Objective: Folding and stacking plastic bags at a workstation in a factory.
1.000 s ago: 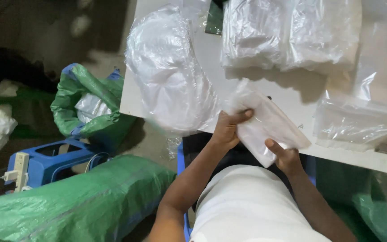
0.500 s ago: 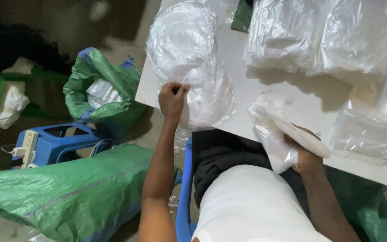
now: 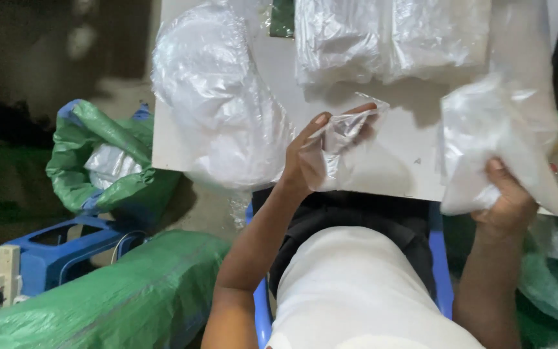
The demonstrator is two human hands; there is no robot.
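My left hand (image 3: 308, 158) grips a crumpled clear plastic bag (image 3: 343, 139) over the near edge of the white table (image 3: 408, 168). Off to the right, my right hand (image 3: 508, 203) holds a white packed plastic packet (image 3: 495, 139) upright above the table's right part. A big heap of clear plastic bags (image 3: 217, 103) lies on the table's left corner, just left of my left hand.
Two stacks of bagged white items (image 3: 389, 39) lie at the table's far side. On the floor to the left are an open green woven sack (image 3: 108, 161), a long green sack (image 3: 117, 297) and a blue plastic stool (image 3: 53, 252). I sit on a blue chair (image 3: 259, 310).
My left hand pulled a clear bag off the left heap and brought it to the table's middle. My right hand raised the white packet and moved it to the right.
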